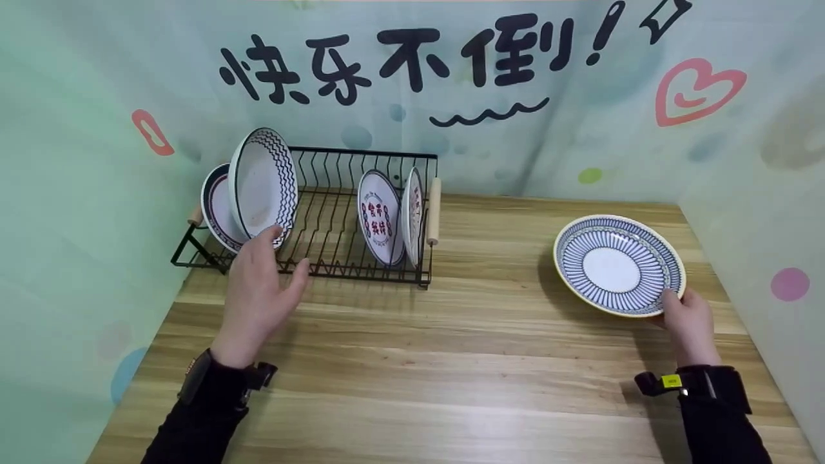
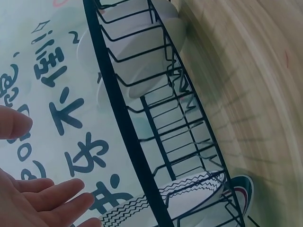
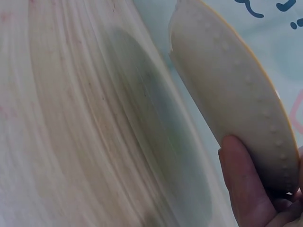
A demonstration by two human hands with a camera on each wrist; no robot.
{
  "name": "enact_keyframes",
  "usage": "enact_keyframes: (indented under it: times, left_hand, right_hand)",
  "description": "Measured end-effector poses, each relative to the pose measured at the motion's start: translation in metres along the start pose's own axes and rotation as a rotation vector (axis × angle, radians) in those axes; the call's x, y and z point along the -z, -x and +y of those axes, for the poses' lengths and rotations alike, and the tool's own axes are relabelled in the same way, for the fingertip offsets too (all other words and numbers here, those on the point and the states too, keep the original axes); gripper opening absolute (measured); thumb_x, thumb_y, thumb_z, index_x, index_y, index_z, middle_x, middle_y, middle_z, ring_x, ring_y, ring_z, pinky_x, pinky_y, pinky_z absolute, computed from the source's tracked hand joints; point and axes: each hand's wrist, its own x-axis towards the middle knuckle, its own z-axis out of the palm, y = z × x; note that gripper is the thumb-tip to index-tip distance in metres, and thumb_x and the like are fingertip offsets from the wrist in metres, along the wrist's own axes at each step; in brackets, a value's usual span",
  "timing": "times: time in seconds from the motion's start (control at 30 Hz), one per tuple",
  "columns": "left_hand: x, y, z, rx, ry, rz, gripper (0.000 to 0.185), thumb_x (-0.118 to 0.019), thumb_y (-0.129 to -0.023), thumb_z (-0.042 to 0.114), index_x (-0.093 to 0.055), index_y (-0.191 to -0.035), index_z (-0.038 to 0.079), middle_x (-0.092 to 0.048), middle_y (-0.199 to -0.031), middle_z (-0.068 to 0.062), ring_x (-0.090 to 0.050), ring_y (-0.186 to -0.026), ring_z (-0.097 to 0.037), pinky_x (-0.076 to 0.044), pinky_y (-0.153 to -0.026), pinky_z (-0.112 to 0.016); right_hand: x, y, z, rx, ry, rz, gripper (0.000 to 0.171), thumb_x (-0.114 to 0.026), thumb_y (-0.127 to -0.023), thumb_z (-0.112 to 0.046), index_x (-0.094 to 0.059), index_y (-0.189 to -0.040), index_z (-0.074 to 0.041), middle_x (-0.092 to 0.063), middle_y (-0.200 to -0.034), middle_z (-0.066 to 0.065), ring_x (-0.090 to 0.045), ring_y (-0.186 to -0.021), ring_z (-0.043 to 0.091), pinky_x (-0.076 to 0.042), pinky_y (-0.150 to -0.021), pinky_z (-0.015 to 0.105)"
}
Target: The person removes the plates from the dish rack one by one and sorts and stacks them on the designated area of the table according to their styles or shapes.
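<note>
My right hand point(image 1: 693, 325) pinches the right edge of a round plate point(image 1: 612, 274) with blue stripes round a white centre. Its thumb lies on the rim; other fingers are underneath, as the right wrist view shows. The plate's pale underside point(image 3: 227, 90) hangs over its shadow on the wood. My left hand point(image 1: 258, 293) has its fingers extended and thumb spread, with nothing in its grasp. In the head view it overlaps the lower edge of a white bowl point(image 1: 258, 187) with black zigzag lines, which leans in a black wire dish rack point(image 2: 124, 106).
A dark-rimmed plate point(image 1: 216, 200) stands behind the bowl at the rack's left end. Near the right wooden handle point(image 1: 434, 211) stand two white plates, one with red lettering point(image 1: 377, 219) and one nearly edge-on point(image 1: 413, 222). Patterned cloth point(image 1: 580, 148) surrounds the wooden tabletop point(image 1: 464, 361).
</note>
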Motion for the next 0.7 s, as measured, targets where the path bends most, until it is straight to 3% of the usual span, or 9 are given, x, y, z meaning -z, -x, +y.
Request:
enact_keyframes:
  times: [0.13, 0.37, 0.53, 0.7]
  left_hand:
    - [0.004, -0.001, -0.004, 0.0, -0.013, 0.016, 0.062, -0.071, -0.088, 0.016, -0.042, -0.134, -0.015, -0.052, -0.127, -0.035, -0.05, -0.117, -0.047, -0.038, -0.103, -0.06]
    - [0.008, -0.004, -0.013, -0.045, -0.035, 0.072, 0.062, -0.07, -0.088, 0.016, -0.041, -0.132, -0.016, -0.049, -0.132, -0.035, -0.046, -0.122, -0.047, -0.035, -0.108, -0.058]
    - [0.012, -0.005, -0.019, -0.04, -0.045, 0.109, 0.061, -0.07, -0.088, 0.016, -0.042, -0.13, -0.017, -0.047, -0.132, -0.036, -0.043, -0.124, -0.049, -0.032, -0.109, -0.059]
    - [0.016, -0.006, -0.025, -0.021, -0.037, 0.14, 0.06, -0.07, -0.086, 0.015, -0.043, -0.129, -0.017, -0.048, -0.131, -0.036, -0.044, -0.123, -0.05, -0.034, -0.107, -0.06]
  right_hand:
    - [0.004, -0.002, 0.004, -0.024, 0.103, 0.03, 0.051, -0.037, -0.102, -0.021, -0.039, -0.134, 0.019, -0.057, -0.09, -0.009, -0.058, -0.077, -0.001, -0.054, -0.07, 0.016]
    - [0.007, -0.003, 0.007, -0.055, 0.278, 0.084, 0.046, -0.036, -0.101, -0.026, -0.049, -0.12, 0.014, -0.051, -0.106, 0.013, -0.047, -0.083, 0.011, -0.044, -0.065, 0.018]
    - [0.009, -0.006, 0.009, -0.099, 0.279, 0.078, 0.053, -0.034, -0.1, -0.026, -0.043, -0.126, 0.019, -0.047, -0.115, 0.021, -0.045, -0.088, 0.019, -0.042, -0.065, 0.019]
    - [0.011, -0.009, 0.01, -0.103, 0.289, 0.089, 0.052, -0.035, -0.1, -0.026, -0.046, -0.126, 0.019, -0.05, -0.111, 0.02, -0.047, -0.082, 0.018, -0.043, -0.062, 0.022]
